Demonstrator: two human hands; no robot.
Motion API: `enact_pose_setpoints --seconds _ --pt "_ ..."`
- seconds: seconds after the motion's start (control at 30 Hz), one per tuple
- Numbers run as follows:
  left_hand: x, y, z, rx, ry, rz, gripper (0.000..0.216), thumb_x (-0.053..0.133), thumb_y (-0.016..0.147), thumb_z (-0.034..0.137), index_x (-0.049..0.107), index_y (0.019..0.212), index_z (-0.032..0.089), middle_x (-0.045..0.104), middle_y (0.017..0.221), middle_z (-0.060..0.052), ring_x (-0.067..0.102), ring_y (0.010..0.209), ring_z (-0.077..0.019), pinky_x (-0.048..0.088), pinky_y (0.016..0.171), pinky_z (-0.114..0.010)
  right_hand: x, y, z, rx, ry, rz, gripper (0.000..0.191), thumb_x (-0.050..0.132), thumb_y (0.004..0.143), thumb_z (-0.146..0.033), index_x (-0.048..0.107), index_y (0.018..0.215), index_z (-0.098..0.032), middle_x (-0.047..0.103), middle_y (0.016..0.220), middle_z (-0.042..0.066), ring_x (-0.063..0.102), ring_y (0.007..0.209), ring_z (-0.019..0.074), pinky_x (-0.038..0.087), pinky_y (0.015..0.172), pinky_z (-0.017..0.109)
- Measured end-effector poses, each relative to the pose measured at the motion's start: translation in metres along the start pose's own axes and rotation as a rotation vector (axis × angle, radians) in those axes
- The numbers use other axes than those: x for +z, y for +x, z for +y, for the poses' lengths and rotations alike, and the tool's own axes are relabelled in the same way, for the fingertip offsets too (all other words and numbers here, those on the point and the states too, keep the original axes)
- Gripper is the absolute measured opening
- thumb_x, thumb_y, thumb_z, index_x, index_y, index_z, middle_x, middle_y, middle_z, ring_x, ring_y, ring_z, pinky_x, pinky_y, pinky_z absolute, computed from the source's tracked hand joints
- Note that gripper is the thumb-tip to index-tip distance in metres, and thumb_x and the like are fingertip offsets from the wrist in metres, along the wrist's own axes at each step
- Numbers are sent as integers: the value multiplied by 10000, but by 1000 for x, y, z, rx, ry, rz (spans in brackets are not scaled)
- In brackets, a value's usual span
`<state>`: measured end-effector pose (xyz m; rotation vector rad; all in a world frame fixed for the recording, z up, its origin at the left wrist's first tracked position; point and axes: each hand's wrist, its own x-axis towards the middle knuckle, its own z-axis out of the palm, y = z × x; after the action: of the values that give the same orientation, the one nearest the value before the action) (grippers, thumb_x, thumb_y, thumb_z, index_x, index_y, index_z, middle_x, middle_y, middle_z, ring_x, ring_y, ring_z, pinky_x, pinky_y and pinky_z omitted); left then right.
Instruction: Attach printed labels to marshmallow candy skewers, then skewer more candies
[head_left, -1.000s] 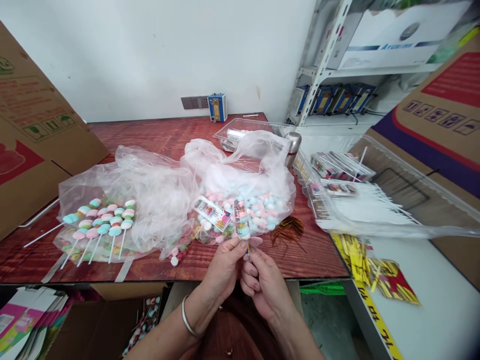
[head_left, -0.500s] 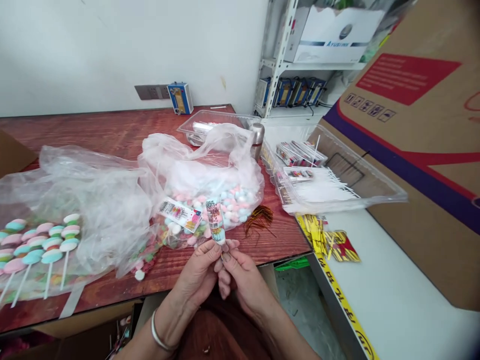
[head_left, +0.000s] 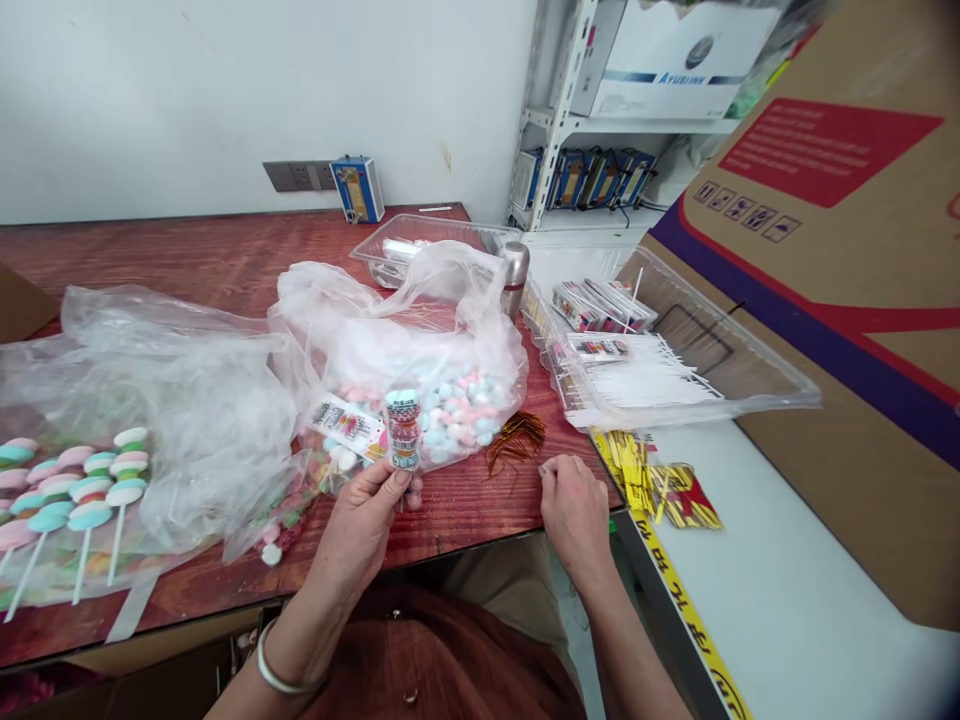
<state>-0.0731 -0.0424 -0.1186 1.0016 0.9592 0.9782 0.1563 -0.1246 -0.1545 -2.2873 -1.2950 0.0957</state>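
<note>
My left hand (head_left: 367,510) pinches the lower end of a wrapped marshmallow candy skewer (head_left: 403,428), upright in a clear printed wrapper. To the right, my right hand (head_left: 576,510) is over the table edge with its fingers curled in; whatever they may hold is hidden. Just left of its fingertips lies a loose bunch of gold-brown twist ties (head_left: 517,438). Behind the skewer, a clear bag of pink and blue marshmallows (head_left: 465,410) rests on the table, with a flat printed wrapper (head_left: 349,425) on its front.
Finished marshmallow skewers (head_left: 90,490) lie on plastic at left. A clear tray (head_left: 750,395) of white sticks and wrappers stands at right. Yellow twist-tie packs (head_left: 686,495) lie on the white surface. A steel flask (head_left: 514,275) and a large carton (head_left: 840,330) stand beyond.
My hands were together at the skewer's lower end; now they are apart. My right hand has moved right, beside the twist ties. My left hand has shifted left with the skewer.
</note>
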Motion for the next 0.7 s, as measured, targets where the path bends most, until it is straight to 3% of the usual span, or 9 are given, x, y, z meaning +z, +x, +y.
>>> enact_pose_setpoints --seconds 0.13,0.3,0.43,0.6,0.7 --pt "-7 2 1 207 538 -36 259 577 891 355 643 715 177 583 672 5 529 675 -153 419 667 -266 -15 -7 -4 -4 185 -5 185 424 967 -278 539 842 -204 666 807 55 621 752 210 435 687 305" --pt "11 -3 -4 547 939 -79 279 410 945 143 667 844 180 626 873 -58 583 837 -197 462 778 -315 -28 -29 -48 -71 621 -71 247 419 991 -366 538 834 -216 574 711 -9 542 637 147 439 608 241" --pt "24 -5 -7 727 1092 -30 293 402 924 45 664 962 172 625 851 -60 593 810 -198 480 744 -308 -17 -46 -83 -61 873 -197 242 457 973 -365 542 808 -211 546 704 -11 498 616 136 410 567 234" --pt "22 -7 -10 799 1067 87 168 512 930 109 590 1070 158 684 913 -66 649 832 -198 505 747 -303 -6 -46 -96 30 848 -260 250 475 949 -389 559 812 -197 566 708 3 484 601 143 386 546 251" --pt "19 -10 -11 825 1066 50 249 486 941 100 573 1162 174 692 954 -69 651 869 -197 503 771 -304 -7 -42 -97 52 845 -274 260 477 943 -404 562 812 -196 575 702 2 479 587 144 377 536 256"
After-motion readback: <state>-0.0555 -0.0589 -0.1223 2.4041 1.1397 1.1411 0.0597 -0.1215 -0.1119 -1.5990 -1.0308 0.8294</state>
